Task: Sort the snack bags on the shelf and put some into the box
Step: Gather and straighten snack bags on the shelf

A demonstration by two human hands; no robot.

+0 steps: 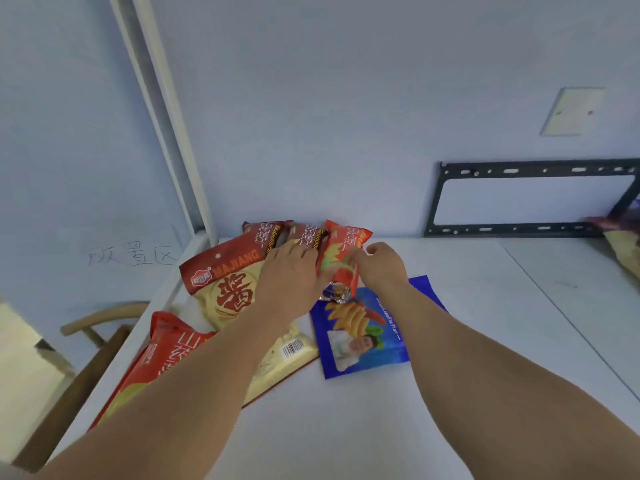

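Observation:
Several snack bags lie on the white shelf top (467, 323) near the wall. An orange-red bag (343, 252) stands tilted at the back, with my right hand (379, 268) gripping its right edge and my left hand (291, 275) pressed against its left side. Behind my left hand lie two dark red bags (273, 233). Under my left forearm lies a large cream and red bag (225, 289). Nearer me lies a blue bag (360, 330), partly under my right wrist, and a red and yellow bag (156, 355) at the left edge. No box is in view.
A black metal bracket (526, 199) leans on the wall at the back right. Another snack bag (623, 247) pokes in at the right edge. A wooden chair (86, 341) stands below the shelf's left side. A white upright post (162, 116) rises at the shelf's back left corner.

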